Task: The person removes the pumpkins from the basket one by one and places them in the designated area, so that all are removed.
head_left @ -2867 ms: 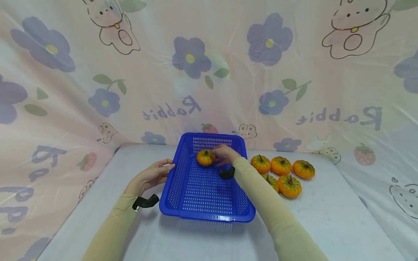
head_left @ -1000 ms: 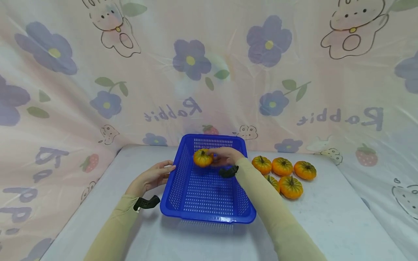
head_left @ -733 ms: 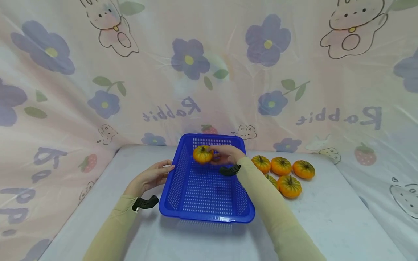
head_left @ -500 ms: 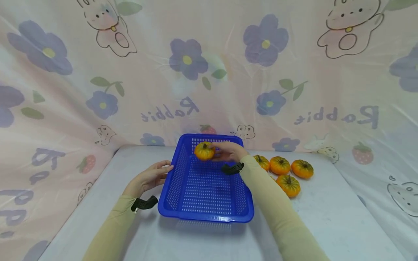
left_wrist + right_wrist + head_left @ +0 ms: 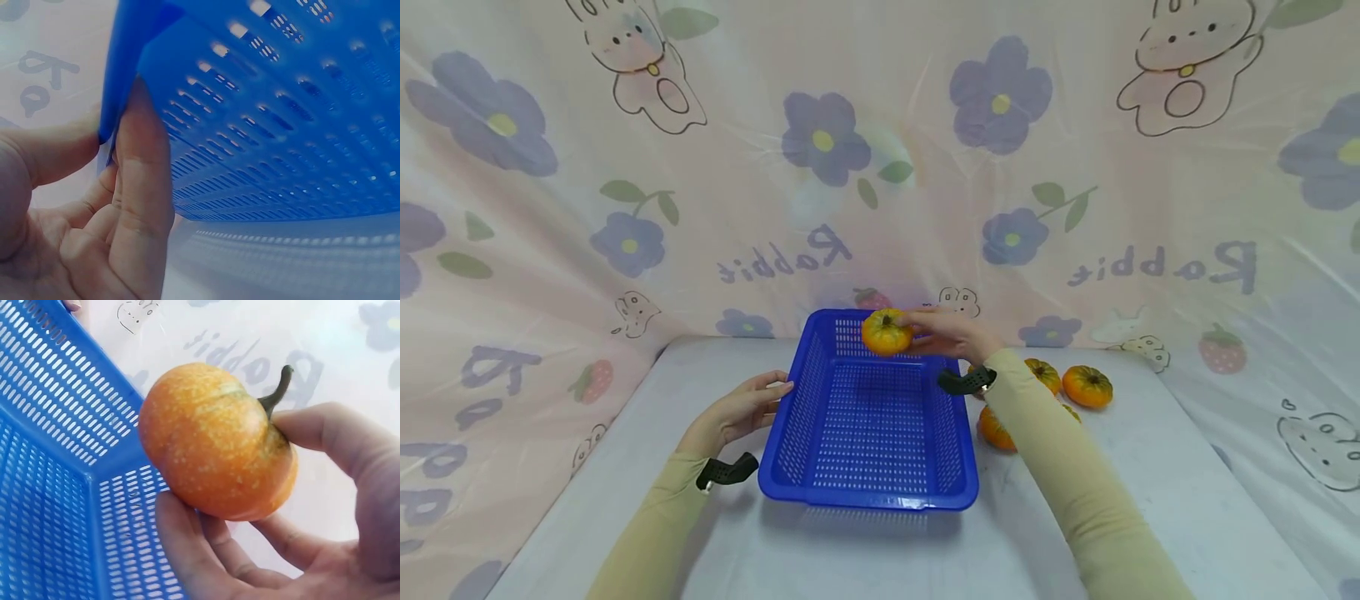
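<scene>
A small orange pumpkin (image 5: 887, 333) with green streaks and a dark stem is held by my right hand (image 5: 951, 335), over the far end of the blue plastic basket (image 5: 868, 503). In the right wrist view the thumb presses beside the stem of the pumpkin (image 5: 215, 444) and the fingers curl beneath it. My left hand (image 5: 741, 414) grips the basket's left rim. The left wrist view shows its thumb outside the rim and a finger (image 5: 144, 187) against the slotted wall (image 5: 269, 125). No pumpkin shows on the basket's slotted floor.
Several more pumpkins sit on the white table (image 5: 1157, 492) right of the basket, such as one pumpkin (image 5: 1087, 387) at the far right. The right sleeve (image 5: 1067, 467) partly hides others. A patterned curtain (image 5: 880, 208) hangs behind and beside the table.
My right hand has taken hold of the pumpkin inside the basket, lifted it off the floor and moved it up and rightward. The left hand stays on the rim.
</scene>
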{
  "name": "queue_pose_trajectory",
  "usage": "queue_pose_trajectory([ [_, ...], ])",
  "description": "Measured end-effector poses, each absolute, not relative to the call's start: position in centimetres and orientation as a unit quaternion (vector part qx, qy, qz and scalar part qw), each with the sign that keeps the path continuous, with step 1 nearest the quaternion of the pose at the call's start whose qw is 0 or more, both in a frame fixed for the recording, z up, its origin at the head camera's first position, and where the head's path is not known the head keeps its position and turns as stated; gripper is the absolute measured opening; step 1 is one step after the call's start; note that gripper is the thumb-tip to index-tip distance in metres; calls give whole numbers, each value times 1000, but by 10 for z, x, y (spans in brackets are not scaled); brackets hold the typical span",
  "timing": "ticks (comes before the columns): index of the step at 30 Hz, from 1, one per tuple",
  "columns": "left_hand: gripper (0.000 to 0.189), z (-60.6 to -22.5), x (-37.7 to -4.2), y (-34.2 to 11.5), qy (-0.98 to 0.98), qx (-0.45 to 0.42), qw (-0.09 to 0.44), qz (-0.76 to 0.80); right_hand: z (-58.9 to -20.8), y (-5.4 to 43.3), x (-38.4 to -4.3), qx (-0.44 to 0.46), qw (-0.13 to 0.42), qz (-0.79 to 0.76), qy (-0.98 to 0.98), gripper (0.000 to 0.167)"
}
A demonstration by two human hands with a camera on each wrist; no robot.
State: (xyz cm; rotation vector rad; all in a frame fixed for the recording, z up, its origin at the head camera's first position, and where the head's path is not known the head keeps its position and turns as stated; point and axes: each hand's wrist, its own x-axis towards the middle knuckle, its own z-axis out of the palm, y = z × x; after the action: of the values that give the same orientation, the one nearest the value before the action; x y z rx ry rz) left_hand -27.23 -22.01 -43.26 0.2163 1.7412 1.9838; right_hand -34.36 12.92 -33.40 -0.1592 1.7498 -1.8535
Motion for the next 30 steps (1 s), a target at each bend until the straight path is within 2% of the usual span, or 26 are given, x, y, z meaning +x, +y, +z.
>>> queue_pose_trajectory([
  [9, 25, -432, -270, -221, 632, 83, 249, 729, -324, 152, -319, -108, 263, -648, 707, 52],
  [18, 20, -432, -272, -220, 635, 79, 248, 728, -342, 196, -297, -106, 244, -640, 721, 49],
  [30, 22, -428, -271, -219, 642, 67, 249, 722, -349, 253, -273, -90, 260, -656, 702, 49],
])
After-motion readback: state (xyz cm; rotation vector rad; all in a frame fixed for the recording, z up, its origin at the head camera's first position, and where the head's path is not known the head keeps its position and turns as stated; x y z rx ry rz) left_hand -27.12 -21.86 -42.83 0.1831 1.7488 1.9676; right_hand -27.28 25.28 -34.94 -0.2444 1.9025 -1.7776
